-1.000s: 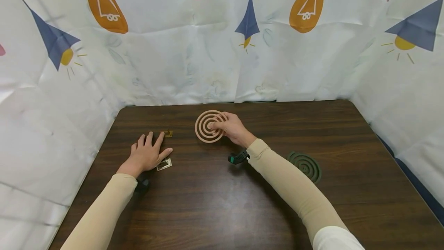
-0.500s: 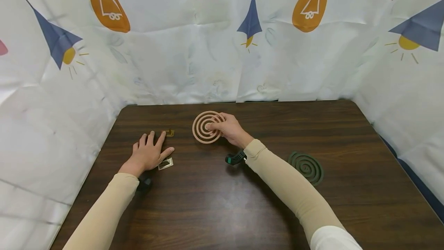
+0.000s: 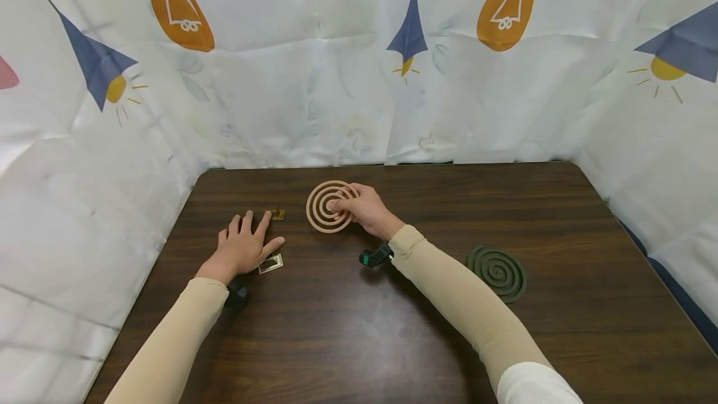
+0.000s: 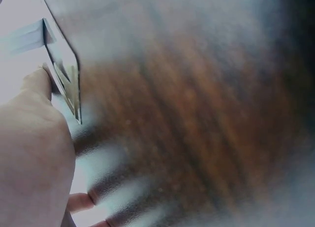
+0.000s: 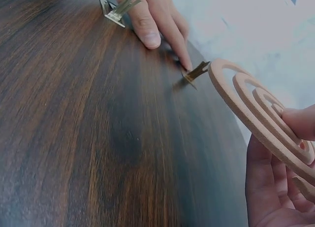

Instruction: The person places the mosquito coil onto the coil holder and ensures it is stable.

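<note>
Dark wooden surface (image 3: 314,329) lay beneath the pink coil (image 5: 248,119), pinched by the right hand (image 3: 367,209) near the far edge, while the left hand (image 3: 241,248), fingers spread, touched a metal stand (image 3: 278,214); gentle, level handling seemed wisest for such thin rings.

The surface (image 3: 364,329) looks like dark brown wood, smooth, with a soft shine where light falls. The tan coil (image 5: 248,119) looks dry and matt, a bit grainy on its edge. The green coil (image 3: 497,273) is matt too. The two small stands (image 5: 114,19) look like thin, smooth, shiny metal. The wall hanging (image 3: 348,98) looks like creased cloth. The tan sleeves (image 3: 168,341) are smooth, matt cloth, and the black wrist strap (image 3: 382,255) looks like rubber or plastic.
</note>
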Available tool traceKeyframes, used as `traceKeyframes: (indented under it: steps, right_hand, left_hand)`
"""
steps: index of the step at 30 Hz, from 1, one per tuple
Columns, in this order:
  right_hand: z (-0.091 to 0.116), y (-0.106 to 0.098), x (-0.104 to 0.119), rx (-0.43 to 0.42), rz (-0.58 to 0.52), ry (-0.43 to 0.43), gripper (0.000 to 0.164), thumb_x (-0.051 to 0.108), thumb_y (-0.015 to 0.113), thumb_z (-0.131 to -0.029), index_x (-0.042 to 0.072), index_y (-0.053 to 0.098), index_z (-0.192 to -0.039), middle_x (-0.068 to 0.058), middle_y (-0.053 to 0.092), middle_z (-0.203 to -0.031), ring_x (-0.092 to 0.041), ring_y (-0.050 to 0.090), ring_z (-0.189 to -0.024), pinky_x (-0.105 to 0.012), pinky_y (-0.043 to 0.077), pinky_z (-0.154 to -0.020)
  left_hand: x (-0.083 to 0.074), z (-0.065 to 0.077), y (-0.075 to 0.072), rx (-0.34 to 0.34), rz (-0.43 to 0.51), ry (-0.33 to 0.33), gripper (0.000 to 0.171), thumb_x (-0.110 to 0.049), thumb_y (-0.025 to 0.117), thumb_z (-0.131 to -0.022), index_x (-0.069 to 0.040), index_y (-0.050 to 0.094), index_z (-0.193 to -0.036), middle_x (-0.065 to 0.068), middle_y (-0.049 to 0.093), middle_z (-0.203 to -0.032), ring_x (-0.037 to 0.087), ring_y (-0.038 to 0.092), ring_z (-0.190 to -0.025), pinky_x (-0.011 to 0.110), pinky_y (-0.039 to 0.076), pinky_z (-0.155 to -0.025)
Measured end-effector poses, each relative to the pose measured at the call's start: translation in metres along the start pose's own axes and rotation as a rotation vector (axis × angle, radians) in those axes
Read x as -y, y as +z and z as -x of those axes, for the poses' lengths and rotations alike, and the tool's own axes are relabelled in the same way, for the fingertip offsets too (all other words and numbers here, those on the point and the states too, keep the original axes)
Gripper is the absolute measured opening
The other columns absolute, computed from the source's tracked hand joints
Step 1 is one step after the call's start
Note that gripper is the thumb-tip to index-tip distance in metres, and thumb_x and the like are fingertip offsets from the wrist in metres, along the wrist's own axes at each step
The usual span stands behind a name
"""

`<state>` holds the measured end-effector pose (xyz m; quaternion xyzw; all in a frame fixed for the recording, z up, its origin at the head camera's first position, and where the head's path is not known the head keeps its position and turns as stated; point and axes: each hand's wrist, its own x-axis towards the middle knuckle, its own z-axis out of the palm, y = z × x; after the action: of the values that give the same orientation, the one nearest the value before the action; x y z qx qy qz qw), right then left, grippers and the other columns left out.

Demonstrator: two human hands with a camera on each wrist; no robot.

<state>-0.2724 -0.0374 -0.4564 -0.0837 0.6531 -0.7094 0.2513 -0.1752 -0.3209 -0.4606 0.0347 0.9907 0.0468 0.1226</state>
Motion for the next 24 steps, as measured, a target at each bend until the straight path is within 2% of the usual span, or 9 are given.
traceKeyframes:
  steps: [4,11,14,18,24]
  right_hand:
    - [-0.002,0.003,-0.001,-0.002,-0.016,0.003,0.029,0.008,0.075,-0.093,0.003,0.061,-0.118,-0.006,0.072,-0.083,-0.014,0.071,-0.066,-0.027,0.057,-0.063]
    - [-0.003,0.010,-0.001,0.018,-0.050,0.010,0.046,0.005,0.074,-0.094,-0.009,0.053,-0.132,-0.005,0.071,-0.084,-0.013,0.071,-0.065,-0.028,0.060,-0.066]
    - [-0.004,0.013,-0.002,0.019,-0.048,0.005,0.049,0.007,0.074,-0.094,-0.011,0.052,-0.135,-0.004,0.070,-0.083,-0.012,0.071,-0.065,-0.027,0.058,-0.065]
    - [-0.006,0.017,-0.003,0.017,-0.046,0.006,0.045,0.008,0.075,-0.094,-0.007,0.055,-0.132,-0.004,0.071,-0.082,-0.011,0.071,-0.064,-0.026,0.054,-0.062]
    - [-0.007,0.023,-0.003,0.021,-0.088,0.017,0.035,0.005,0.074,-0.094,-0.001,0.059,-0.125,-0.004,0.071,-0.086,-0.011,0.072,-0.066,-0.026,0.060,-0.066]
  left_hand:
    - [0.001,-0.001,0.001,-0.005,0.002,0.001,0.085,-0.064,0.037,-0.106,-0.006,0.020,-0.166,0.040,0.016,-0.165,0.065,0.017,-0.149,0.080,0.026,-0.112]
    - [0.002,-0.001,0.002,-0.007,0.002,-0.003,0.084,-0.062,0.039,-0.107,-0.007,0.019,-0.166,0.040,0.016,-0.165,0.064,0.017,-0.150,0.080,0.025,-0.112]
    - [0.001,-0.001,0.002,-0.005,0.004,-0.004,0.084,-0.062,0.039,-0.107,-0.006,0.020,-0.166,0.040,0.016,-0.165,0.065,0.017,-0.150,0.080,0.026,-0.112]
    - [0.001,0.000,0.001,0.003,0.005,-0.007,0.084,-0.062,0.039,-0.107,-0.006,0.019,-0.166,0.040,0.016,-0.165,0.064,0.017,-0.149,0.080,0.026,-0.112]
    - [-0.001,-0.001,0.000,0.010,0.012,-0.014,0.083,-0.062,0.039,-0.107,-0.008,0.018,-0.166,0.039,0.015,-0.166,0.063,0.016,-0.150,0.079,0.025,-0.112]
